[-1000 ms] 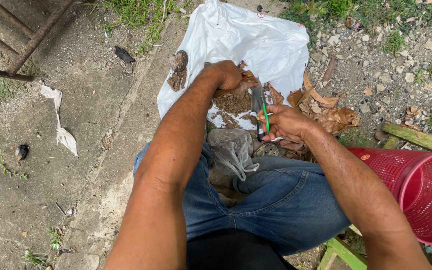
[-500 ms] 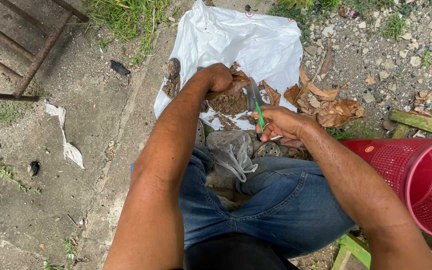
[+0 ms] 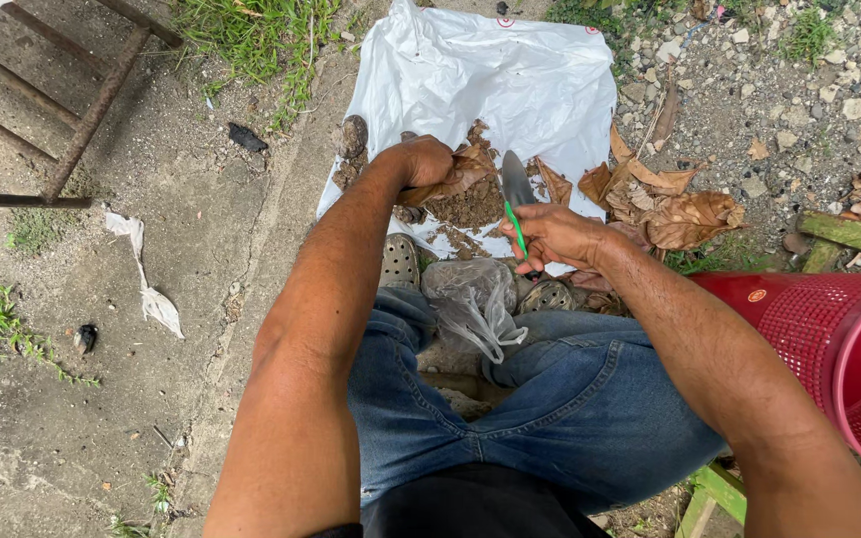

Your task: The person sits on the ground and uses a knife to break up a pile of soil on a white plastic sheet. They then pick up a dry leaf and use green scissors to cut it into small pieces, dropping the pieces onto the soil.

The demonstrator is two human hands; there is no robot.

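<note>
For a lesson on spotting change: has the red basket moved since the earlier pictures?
No. The red basket lies just below the green plank, as it did before; only the camera view has shifted slightly.

Green handle with a grey metal blade on the trowel [image 3: 516,204] gripped in the right hand [image 3: 560,237]. Just beyond both hands, a white plastic sheet [image 3: 495,80] with a heap of brown soil [image 3: 468,206] on it. The left hand [image 3: 421,161] clutches a dry brown leaf [image 3: 458,175]. Right of the right hand, more dry leaves [image 3: 675,209], tan and rust-brown. Further right, a red basket [image 3: 829,344] with a fine mesh pattern of small holes. Below the hands, faded blue jeans [image 3: 560,408]. Between the knees, a clear greyish plastic bag [image 3: 470,299]. Under the left hand, a grey shoe [image 3: 399,261] dotted with round holes. Far left, a rusty brown metal frame [image 3: 82,130] on grey concrete [image 3: 181,249].
</note>
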